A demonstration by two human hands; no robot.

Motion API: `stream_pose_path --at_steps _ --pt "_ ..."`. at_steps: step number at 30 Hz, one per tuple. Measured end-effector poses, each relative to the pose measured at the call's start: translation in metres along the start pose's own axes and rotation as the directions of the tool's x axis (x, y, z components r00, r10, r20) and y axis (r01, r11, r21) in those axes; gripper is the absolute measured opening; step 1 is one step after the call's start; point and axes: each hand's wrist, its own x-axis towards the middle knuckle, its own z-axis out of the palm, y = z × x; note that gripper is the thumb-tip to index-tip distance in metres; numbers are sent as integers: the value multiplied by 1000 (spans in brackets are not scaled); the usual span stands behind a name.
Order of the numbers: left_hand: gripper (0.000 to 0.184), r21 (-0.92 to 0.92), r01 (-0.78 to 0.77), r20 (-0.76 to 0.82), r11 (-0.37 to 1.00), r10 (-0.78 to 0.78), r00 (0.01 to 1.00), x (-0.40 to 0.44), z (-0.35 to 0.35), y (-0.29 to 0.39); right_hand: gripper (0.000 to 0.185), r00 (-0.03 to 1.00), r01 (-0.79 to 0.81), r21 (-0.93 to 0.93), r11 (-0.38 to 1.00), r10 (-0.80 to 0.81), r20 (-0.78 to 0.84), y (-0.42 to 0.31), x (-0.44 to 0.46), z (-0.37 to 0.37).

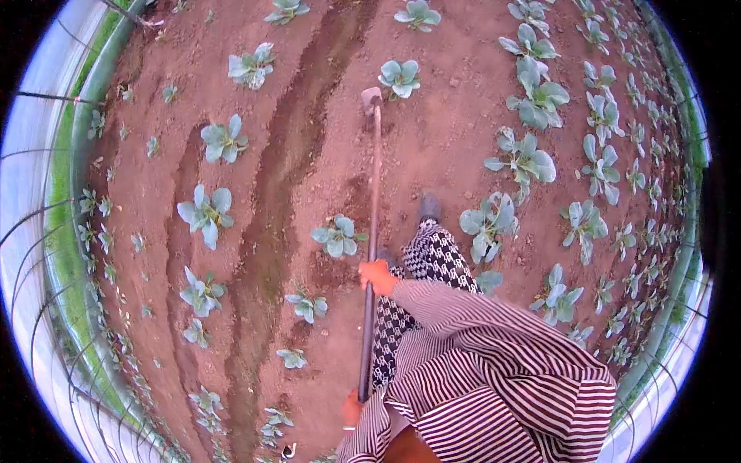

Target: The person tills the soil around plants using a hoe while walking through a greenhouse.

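I observed one person at work on a soil bed (pixel 451 131), with both hands on or at a long-handled hoe (pixel 374 201); the hoe stretched forward over the soil, well in from the left and right edges of the bed. The right hand (pixel 378 276) was ahead of the other, its fingers curled closed round the handle; the left hand (pixel 353 409) was at the handle's near end, a pale band (pixel 349 428) at its wrist; most of its fingers were hidden, and I could not tell how far they were closed. The hoe head (pixel 371 98) was just beside a leafy plant (pixel 400 78); whether it touched the soil I could not tell. A second plant (pixel 338 236) grew near the handle, on its left; a furrow (pixel 293 147) ran between these plants and others nearer the bed's left edge; denser rows (pixel 538 100) filled the side towards the right edge. The person wore a striped shirt (pixel 502 363), patterned trousers (pixel 455 258) and dark shoes (pixel 430 205), the forward shoe flat on the soil to the right of the handle; along the left edge of the bed stood a strip of green (pixel 62 177) and pale sheeting (pixel 27 193), with dark curved hoops against the sheeting.
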Motion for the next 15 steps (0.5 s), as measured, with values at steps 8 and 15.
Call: stream_pose_path --at_steps 8,15 --pt "26 21 -262 -201 965 261 944 85 27 123 17 917 399 -99 911 -398 39 -208 4 35" --pt "23 -159 -244 -121 957 227 966 123 65 377 18 880 475 -141 869 -472 55 -440 69 -11"
